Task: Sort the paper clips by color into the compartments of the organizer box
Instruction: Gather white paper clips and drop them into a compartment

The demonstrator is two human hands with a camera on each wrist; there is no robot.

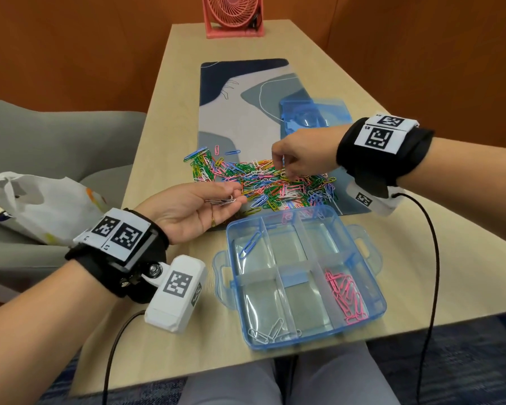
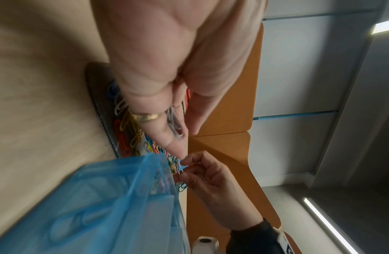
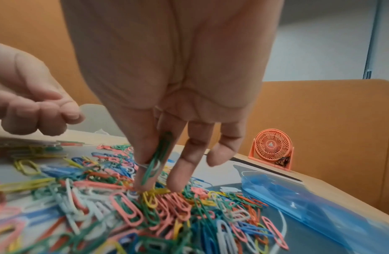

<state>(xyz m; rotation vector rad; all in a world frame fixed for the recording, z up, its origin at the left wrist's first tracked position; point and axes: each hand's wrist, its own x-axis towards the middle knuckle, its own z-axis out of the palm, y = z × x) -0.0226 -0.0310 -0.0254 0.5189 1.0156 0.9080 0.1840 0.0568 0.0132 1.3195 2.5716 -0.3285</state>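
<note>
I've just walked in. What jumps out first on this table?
A bright heap of paper clips in many colours sprawls across the desk mat, with the right hand picking into it. Nearer, a clear blue organizer box holds pink clips in one compartment, while the left hand cups a few pale clips.

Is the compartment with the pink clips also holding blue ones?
No, the pink clips fill that compartment alone; the blue clip lies in another one of the organizer box.

No readable text, wrist bands (image 1: 377,134) bear only coded markers
</note>
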